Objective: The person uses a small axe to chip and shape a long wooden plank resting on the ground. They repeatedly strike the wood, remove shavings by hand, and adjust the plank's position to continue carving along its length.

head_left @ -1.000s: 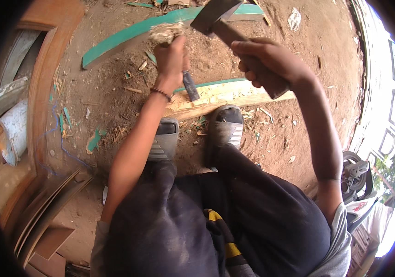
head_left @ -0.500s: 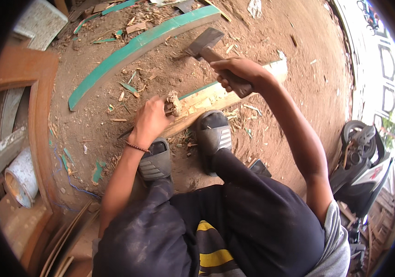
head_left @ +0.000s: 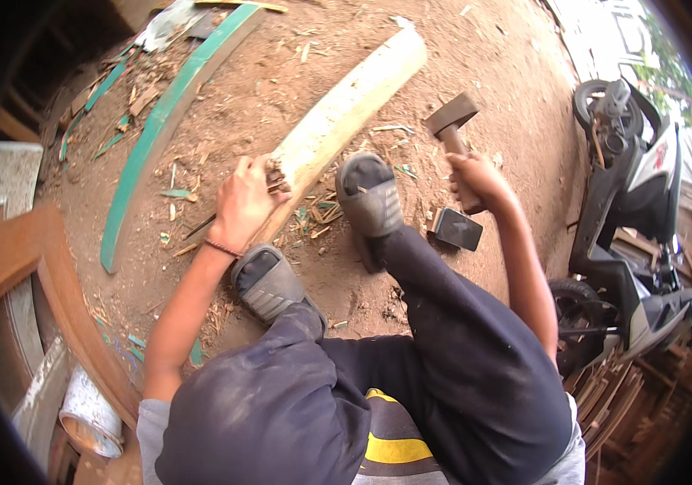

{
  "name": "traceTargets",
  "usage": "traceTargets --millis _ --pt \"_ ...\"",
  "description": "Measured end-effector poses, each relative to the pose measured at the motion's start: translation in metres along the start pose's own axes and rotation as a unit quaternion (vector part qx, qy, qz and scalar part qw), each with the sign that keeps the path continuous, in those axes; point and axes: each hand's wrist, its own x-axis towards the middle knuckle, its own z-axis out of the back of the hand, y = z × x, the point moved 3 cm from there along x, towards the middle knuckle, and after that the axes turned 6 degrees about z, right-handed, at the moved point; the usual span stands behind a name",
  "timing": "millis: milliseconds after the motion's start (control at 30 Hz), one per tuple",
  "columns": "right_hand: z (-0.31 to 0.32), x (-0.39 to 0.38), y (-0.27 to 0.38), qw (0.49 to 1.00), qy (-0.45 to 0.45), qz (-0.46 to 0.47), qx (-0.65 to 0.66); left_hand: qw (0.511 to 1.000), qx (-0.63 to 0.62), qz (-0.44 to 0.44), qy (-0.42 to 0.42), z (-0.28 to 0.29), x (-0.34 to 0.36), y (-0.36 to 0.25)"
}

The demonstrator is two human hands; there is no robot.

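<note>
A pale, freshly cut timber (head_left: 354, 93) lies on the ground between my sandalled feet, running away to the upper right. My left hand (head_left: 242, 202) is closed around a chisel near the timber's close end. The chisel's frayed wooden butt (head_left: 278, 179) sticks out at the thumb side, and a thin dark shaft (head_left: 199, 227) shows on the other side. My right hand (head_left: 479, 182) grips the wooden handle of a hammer (head_left: 455, 117) with a broad dark head. It is held up right of the timber, apart from it. The chisel's tip cannot be made out.
A curved green-painted timber (head_left: 148, 153) lies to the left. A phone-like dark slab (head_left: 456, 229) rests beside my right foot. Wooden frames (head_left: 79, 299) and a white paint can (head_left: 91, 416) stand at left; a motorbike (head_left: 637, 210) is at right. Wood chips litter the dirt.
My view has turned, so the timbers look steeper. My right hand and the hammer have moved right, away from over the pale timber. My left hand keeps its hold on the chisel.
</note>
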Motion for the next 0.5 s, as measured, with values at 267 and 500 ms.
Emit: traceTargets --millis 267,500 --pt "-0.042 0.025 -0.079 0.987 0.051 -0.011 0.150 0.999 -0.020 0.041 0.024 0.001 0.004 0.002" --pt "-0.038 0.062 -0.050 0.792 0.166 -0.081 0.582 0.998 -0.023 0.060 0.002 0.011 0.002 -0.006"
